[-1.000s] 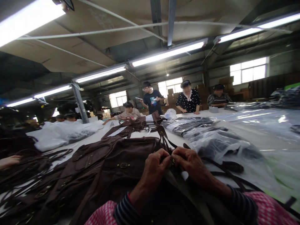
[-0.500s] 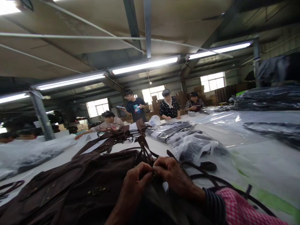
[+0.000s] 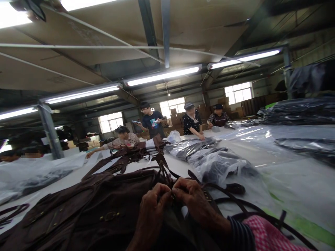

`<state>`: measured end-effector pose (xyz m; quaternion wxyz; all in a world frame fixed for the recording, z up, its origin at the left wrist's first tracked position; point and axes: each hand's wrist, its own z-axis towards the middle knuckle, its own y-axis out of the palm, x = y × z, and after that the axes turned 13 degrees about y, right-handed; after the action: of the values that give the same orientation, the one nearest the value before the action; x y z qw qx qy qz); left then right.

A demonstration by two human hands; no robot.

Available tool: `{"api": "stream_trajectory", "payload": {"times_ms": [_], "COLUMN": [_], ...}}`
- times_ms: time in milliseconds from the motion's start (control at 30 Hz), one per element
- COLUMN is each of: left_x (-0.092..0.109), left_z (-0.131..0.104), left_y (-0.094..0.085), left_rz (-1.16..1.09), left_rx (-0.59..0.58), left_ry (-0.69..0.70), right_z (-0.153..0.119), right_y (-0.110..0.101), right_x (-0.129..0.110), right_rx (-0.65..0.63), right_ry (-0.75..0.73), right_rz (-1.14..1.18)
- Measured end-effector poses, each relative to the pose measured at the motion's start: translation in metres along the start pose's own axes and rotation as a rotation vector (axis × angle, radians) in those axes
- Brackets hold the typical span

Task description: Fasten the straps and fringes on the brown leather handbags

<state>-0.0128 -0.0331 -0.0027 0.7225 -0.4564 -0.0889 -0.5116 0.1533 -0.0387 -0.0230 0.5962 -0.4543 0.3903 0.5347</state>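
A dark brown bag [image 3: 117,198] with brass buckles and straps lies in front of me on the table. At its right side my left hand [image 3: 154,205] is closed in a pinch. My right hand [image 3: 192,198] pinches from the other side, its fingertips almost touching those of the left. Between them glints a small brass fitting [image 3: 173,197] of the bag; its exact shape is hidden by the fingers. A small white tag [image 3: 184,211] shows below my right hand. Long brown straps [image 3: 235,198] curl out to the right.
More brown bags [image 3: 123,157] lie farther up the white table [image 3: 180,160]. Plastic-wrapped dark goods [image 3: 209,160] are beyond my hands, with clear plastic sheeting [image 3: 261,139] to the right. Several people work around the far side, one of them standing [image 3: 154,122].
Both my hands keep the same pinch at the fitting. The view has shifted slightly. Across the table, a co-worker in a dotted top has reached toward the wrapped goods.
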Motion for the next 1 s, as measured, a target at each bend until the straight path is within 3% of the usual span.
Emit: {"api": "stream_trajectory", "payload": {"times_ms": [200, 467, 700, 800, 900, 1000], "left_x": [0.003, -0.003, -0.011, -0.005, 0.009, 0.027], "left_z": [-0.001, -0.002, 0.001, 0.001, 0.002, 0.002], "left_y": [0.001, 0.001, -0.002, -0.003, -0.010, -0.024], "left_rz": [0.000, -0.021, -0.030, -0.005, 0.061, 0.192], "left_rx": [-0.001, -0.018, -0.041, -0.029, -0.044, -0.234], "left_ry": [-0.005, -0.037, 0.019, 0.060, 0.142, 0.253], "right_z": [-0.001, 0.000, 0.002, 0.005, 0.010, 0.019], "right_y": [0.004, 0.003, 0.000, -0.005, -0.016, -0.035], "right_x": [0.004, 0.004, 0.004, 0.003, -0.001, -0.006], "right_rx": [0.003, -0.017, -0.056, -0.095, -0.156, -0.140], "right_ry": [0.007, 0.010, 0.036, 0.039, 0.130, 0.172], "right_rz": [0.114, 0.024, -0.005, 0.080, 0.228, 0.255]}}
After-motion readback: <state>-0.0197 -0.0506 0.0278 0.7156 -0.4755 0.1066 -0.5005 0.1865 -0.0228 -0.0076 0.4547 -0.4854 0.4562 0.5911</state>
